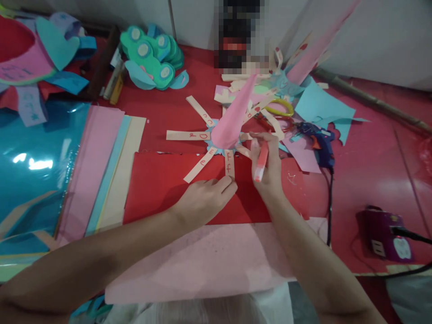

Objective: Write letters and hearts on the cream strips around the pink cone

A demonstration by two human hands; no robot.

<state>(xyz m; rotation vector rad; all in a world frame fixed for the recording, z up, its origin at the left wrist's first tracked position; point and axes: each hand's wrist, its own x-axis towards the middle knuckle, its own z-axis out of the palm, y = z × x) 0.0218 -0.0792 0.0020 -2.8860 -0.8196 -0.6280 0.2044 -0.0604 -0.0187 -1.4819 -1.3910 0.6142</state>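
A pink paper cone [231, 121] rises from a light-blue scalloped base [213, 146]. Cream paper strips fan out around it, several bearing red letters. My left hand [209, 198] pinches the outer end of the strip marked "F f" [229, 164], which points toward me. In my right hand [272, 168] is a red marker [262, 162], its pale end toward me and its other end by the fingertips. That hand is just right of the cone, over the strips on that side and partly covering them. Red sheets [175, 189] lie beneath the strips.
Coloured paper sheets [104, 166] are stacked at the left, beside blue glossy film [30, 157]. Green foam shapes [148, 56] lie at the back left. A blue glue gun [320, 148], yellow-handled scissors [281, 108] and a purple power socket box [388, 236] with a cable are at the right.
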